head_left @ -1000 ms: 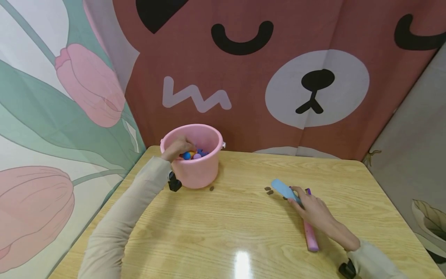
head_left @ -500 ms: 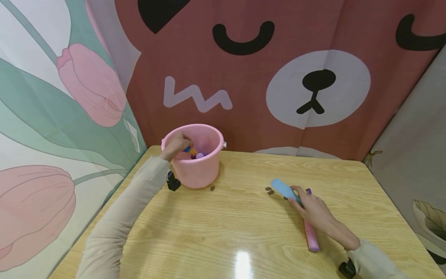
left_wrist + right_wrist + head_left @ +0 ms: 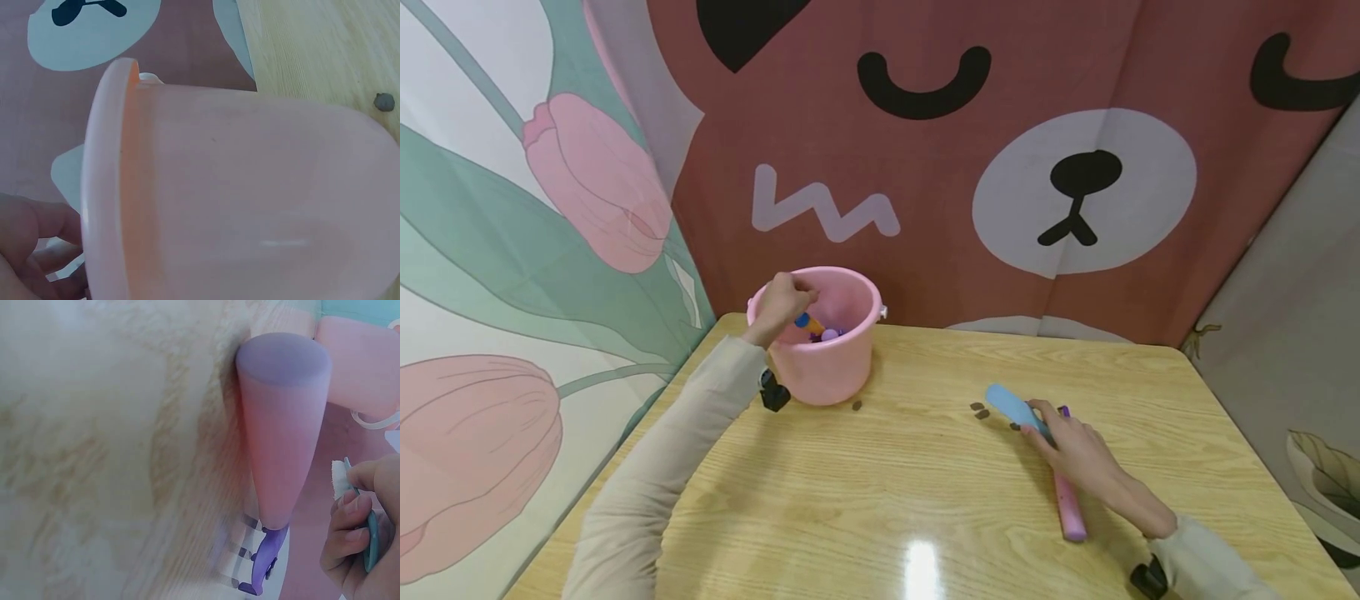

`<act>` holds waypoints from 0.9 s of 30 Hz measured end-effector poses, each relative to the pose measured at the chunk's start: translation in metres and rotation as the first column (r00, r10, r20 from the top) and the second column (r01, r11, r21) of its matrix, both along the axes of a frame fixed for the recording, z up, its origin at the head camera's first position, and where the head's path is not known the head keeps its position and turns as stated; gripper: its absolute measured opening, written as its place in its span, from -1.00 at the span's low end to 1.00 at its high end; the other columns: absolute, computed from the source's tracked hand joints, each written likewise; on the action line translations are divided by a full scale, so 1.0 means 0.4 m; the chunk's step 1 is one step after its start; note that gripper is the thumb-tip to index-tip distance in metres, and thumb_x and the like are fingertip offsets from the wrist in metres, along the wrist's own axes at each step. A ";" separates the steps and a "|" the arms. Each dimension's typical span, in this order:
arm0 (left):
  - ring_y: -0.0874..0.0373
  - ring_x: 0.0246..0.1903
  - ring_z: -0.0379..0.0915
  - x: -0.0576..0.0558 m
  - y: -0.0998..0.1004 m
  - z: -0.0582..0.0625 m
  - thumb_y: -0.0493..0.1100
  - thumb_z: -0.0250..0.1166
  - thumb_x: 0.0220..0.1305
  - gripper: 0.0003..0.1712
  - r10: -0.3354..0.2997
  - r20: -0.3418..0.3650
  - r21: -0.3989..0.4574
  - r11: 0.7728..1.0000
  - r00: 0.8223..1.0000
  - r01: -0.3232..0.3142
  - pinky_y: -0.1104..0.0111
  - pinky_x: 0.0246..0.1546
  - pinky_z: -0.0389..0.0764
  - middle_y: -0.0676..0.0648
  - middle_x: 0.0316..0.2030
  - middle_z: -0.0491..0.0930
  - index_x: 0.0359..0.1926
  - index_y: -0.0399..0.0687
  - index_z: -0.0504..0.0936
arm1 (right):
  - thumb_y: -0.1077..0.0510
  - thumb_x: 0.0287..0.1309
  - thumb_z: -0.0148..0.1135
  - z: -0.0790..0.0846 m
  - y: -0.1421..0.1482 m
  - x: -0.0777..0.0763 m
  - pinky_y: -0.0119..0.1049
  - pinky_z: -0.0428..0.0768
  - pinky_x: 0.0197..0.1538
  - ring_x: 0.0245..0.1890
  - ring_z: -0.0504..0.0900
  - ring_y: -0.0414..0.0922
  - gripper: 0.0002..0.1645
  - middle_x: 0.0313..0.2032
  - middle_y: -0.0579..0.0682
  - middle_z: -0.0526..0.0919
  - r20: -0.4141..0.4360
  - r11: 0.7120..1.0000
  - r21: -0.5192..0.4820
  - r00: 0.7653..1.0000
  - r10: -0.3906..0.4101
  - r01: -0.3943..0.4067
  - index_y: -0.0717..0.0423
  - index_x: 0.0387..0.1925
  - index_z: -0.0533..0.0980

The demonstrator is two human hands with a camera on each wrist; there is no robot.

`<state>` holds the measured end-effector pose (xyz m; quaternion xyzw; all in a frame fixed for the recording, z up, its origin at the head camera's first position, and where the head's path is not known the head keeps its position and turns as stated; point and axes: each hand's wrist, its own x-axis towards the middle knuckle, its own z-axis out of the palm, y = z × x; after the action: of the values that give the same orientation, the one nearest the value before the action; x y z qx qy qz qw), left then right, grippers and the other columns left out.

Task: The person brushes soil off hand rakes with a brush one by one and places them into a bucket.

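At the back left stands a pink bucket [image 3: 823, 375] holding small toys, among them a blue-and-orange piece [image 3: 810, 323] and a lilac ball [image 3: 829, 335]. My left hand [image 3: 780, 307] reaches over its near-left rim with bent fingers. In the left wrist view the bucket wall hides its fingertips, and I cannot tell whether they hold anything. My right hand [image 3: 1078, 450] grips a light blue brush [image 3: 1009, 406], whose white bristles [image 3: 339, 480] show in the right wrist view. Below that hand lies a pink-handled tool [image 3: 1070, 508] with a purple end [image 3: 267, 559].
Small dark spots [image 3: 980, 410] dot the wooden table [image 3: 865, 492] left of the brush, and another dark speck [image 3: 857, 406] sits beside the bucket's base. A printed bear curtain [image 3: 925, 208] hangs along the table's back edge, with a floral curtain [image 3: 482, 333] at the left.
My left hand has risen from among the toys to the bucket's rim. The blue-and-orange piece and the lilac ball have shifted in the bucket. My right hand has stayed in place with the brush.
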<state>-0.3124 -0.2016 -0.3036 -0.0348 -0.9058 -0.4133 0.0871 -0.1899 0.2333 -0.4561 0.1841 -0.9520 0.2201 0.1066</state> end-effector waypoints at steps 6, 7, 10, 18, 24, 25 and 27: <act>-0.01 -0.28 0.47 0.014 0.013 0.013 -0.26 0.19 0.35 -0.72 -0.020 0.005 0.010 1.000 1.000 0.020 0.29 -0.22 0.56 -0.26 -0.14 0.62 -0.02 -0.33 0.67 | 0.08 0.37 0.22 0.009 0.001 -0.002 -0.33 0.20 -0.67 -0.69 0.26 -0.23 -0.50 -0.61 -0.11 0.32 -0.025 1.000 0.002 1.000 0.013 -0.012 0.22 0.21 0.37; -0.02 -0.26 0.47 0.016 0.015 0.014 -0.26 0.19 0.35 -0.72 -0.023 0.006 0.014 1.000 1.000 0.023 0.27 -0.19 0.57 -0.26 -0.11 0.62 -0.01 -0.33 0.66 | 0.08 0.37 0.22 0.010 0.001 -0.004 -0.33 0.19 -0.67 -0.69 0.26 -0.23 -0.51 -0.61 -0.11 0.32 -0.031 1.000 0.003 0.999 0.014 -0.014 0.22 0.20 0.37; -0.03 -0.22 0.49 0.019 0.020 0.014 -0.28 0.19 0.35 -0.71 -0.025 0.004 0.026 0.999 1.000 0.025 0.23 -0.12 0.59 -0.29 -0.08 0.63 0.00 -0.35 0.65 | 0.08 0.35 0.24 0.012 0.003 -0.007 -0.34 0.18 -0.67 -0.69 0.24 -0.23 -0.52 -0.62 -0.11 0.29 -0.042 1.000 0.004 0.999 0.017 -0.017 0.22 0.18 0.39; 0.06 -0.30 0.45 0.026 0.036 0.011 -0.29 0.22 0.33 -0.73 -0.026 -0.002 0.073 0.997 1.000 0.026 0.38 -0.26 0.52 -0.23 -0.18 0.61 -0.02 -0.36 0.64 | 0.03 0.28 0.32 0.008 0.013 -0.006 -0.37 0.14 -0.67 -0.72 0.19 -0.27 -0.44 -0.65 -0.16 0.18 -0.019 1.000 0.012 1.000 0.025 -0.024 0.14 0.23 0.40; 0.16 -0.45 0.41 0.035 0.047 0.008 -0.33 0.21 0.28 -0.78 -0.012 -0.047 0.087 0.996 0.999 0.016 0.50 -0.45 0.42 -0.22 -0.30 0.62 -0.11 -0.37 0.67 | -0.06 0.28 0.31 0.007 0.024 -0.006 -0.36 0.22 -0.65 -0.69 0.28 -0.25 -0.39 -0.63 -0.16 0.35 -0.002 0.999 0.025 1.000 0.031 -0.031 0.10 0.26 0.42; 0.17 -0.45 0.41 0.036 0.049 0.008 -0.34 0.21 0.28 -0.78 -0.012 -0.046 0.095 0.995 0.999 0.017 0.50 -0.45 0.42 -0.22 -0.30 0.62 -0.11 -0.38 0.67 | -0.07 0.28 0.31 0.006 0.026 -0.006 -0.36 0.22 -0.65 -0.68 0.29 -0.25 -0.38 -0.62 -0.16 0.37 -0.003 0.999 0.026 0.999 0.031 -0.031 0.10 0.26 0.42; 0.19 -0.45 0.41 0.038 0.051 0.007 -0.34 0.21 0.28 -0.78 -0.016 -0.045 0.106 0.994 0.999 0.021 0.51 -0.45 0.43 -0.22 -0.30 0.63 -0.11 -0.38 0.67 | -0.09 0.29 0.29 0.006 0.028 -0.005 -0.37 0.21 -0.65 -0.69 0.26 -0.27 -0.38 -0.64 -0.18 0.34 0.000 0.999 0.029 1.000 0.032 -0.032 0.10 0.27 0.43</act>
<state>-0.2971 -0.1813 -0.3009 -0.0477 -0.8798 -0.4611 0.1052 -0.1921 0.2445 -0.4539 0.2006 -0.9520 0.2080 0.1007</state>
